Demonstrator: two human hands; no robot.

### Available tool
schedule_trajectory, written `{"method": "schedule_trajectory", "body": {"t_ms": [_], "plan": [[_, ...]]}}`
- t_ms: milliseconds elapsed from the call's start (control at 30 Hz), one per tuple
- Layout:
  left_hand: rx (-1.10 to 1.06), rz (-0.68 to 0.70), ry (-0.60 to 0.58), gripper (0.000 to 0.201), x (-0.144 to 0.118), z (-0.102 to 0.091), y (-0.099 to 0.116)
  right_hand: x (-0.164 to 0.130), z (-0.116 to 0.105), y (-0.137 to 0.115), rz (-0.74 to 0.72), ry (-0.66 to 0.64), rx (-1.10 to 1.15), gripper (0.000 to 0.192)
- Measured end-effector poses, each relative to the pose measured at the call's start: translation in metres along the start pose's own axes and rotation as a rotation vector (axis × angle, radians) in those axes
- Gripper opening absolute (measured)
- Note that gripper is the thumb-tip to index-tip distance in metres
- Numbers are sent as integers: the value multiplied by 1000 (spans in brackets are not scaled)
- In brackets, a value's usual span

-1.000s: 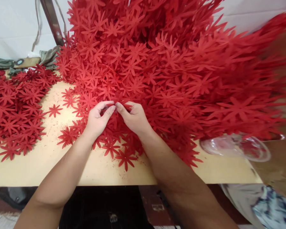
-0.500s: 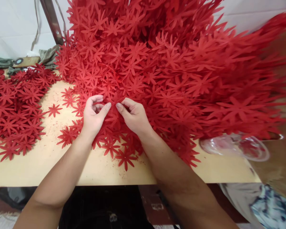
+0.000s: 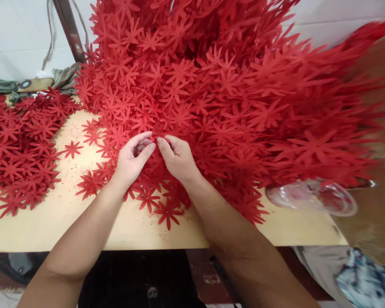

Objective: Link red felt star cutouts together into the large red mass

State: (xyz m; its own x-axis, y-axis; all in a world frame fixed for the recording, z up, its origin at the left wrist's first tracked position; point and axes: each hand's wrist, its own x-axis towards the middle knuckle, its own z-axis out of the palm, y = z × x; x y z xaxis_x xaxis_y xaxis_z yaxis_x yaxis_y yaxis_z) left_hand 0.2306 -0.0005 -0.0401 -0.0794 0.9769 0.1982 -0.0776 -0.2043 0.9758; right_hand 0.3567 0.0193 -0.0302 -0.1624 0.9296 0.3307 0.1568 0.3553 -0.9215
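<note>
Right at the near foot of the big heap of red flower cutouts (image 3: pixel 211 85), both hands meet fingertip to fingertip over a single flower cutout (image 3: pixel 156 137) that lies at the heap's lower left slope. The left hand (image 3: pixel 133 159) comes in from the left with its fingers curled and its thumb stretched toward the middle, and the right hand (image 3: pixel 176 157) comes in from the right with its thumb and forefinger narrowed to a pinch; the two pinches touch, or very nearly so, on that one cutout, though how much of it each hand has hold of is hidden by the fingers. The cutout sits directly ahead of both hands, at their fingertips and up the slope from the wrists, and neither hand is clearly nearer; being star-shaped, with thin petals all round, it has no long axis to speak of. More loose cutouts lie under and around the wrists on the pale wooden bench (image 3: pixel 51 222), and a flatter spread of the same red flowers (image 3: pixel 19 145) covers the bench well apart to the left. A clear plastic bag (image 3: pixel 311 197) lies at the heap's right foot, near the bench's front edge.
</note>
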Motion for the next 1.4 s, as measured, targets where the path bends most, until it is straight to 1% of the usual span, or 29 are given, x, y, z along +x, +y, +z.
{"method": "schedule_trajectory", "body": {"t_ms": [100, 167, 267, 333, 433, 567, 633, 700, 767, 800, 867, 933, 1000, 1067, 1133, 1233, 1300, 1400], "plan": [[11, -6, -15, 37, -1, 1, 2, -1, 0, 0, 12, -5, 33, 43], [35, 12, -12, 35, -2, 1, 3, -1, 0, 3, 35, -30, 76, 46], [90, 32, -11, 24, -1, 0, 5, -1, 2, 6, 83, -89, 172, 51], [104, 9, 5, 18, 0, -2, 5, -1, 4, 6, 121, -123, 212, 54], [89, -25, 71, 14, 2, -2, 6, -2, 7, 4, 135, -160, 231, 56], [35, -16, 164, 14, 3, -1, 6, -3, 7, 2, 108, -213, 251, 51], [0, -21, 224, 15, 6, -5, 5, -2, 6, 2, 122, -228, 273, 49], [-46, -45, 312, 17, 11, -14, 3, -1, 4, 4, 147, -214, 299, 49], [-96, -62, 402, 19, 18, -26, 0, 0, 2, 5, 163, -167, 316, 48], [-104, -48, 431, 20, 21, -32, -1, 1, 1, 6, 164, -136, 322, 48], [-61, 23, 449, 22, 24, -40, -2, 2, 0, 7, 151, -101, 328, 45], [35, 113, 426, 24, 24, -40, -1, 3, -1, 7, 119, -98, 315, 43], [145, 183, 385, 27, 19, -34, 1, 5, -2, 7, 94, -105, 276, 42], [214, 215, 313, 26, 12, -24, 5, 5, -3, 6, 90, -103, 234, 45], [208, 194, 201, 28, 5, -16, 9, 5, -3, 5, 85, -106, 193, 48], [129, 86, 33, 29, -1, -7, 15, 3, -4, 3, 57, -105, 94, 48], [127, 23, -14, 27, -2, -5, 17, 1, -4, 1, 48, -90, 43, 47], [149, -29, -10, 21, -1, -4, 16, 1, -4, -1, 48, -71, 40, 49]]}}
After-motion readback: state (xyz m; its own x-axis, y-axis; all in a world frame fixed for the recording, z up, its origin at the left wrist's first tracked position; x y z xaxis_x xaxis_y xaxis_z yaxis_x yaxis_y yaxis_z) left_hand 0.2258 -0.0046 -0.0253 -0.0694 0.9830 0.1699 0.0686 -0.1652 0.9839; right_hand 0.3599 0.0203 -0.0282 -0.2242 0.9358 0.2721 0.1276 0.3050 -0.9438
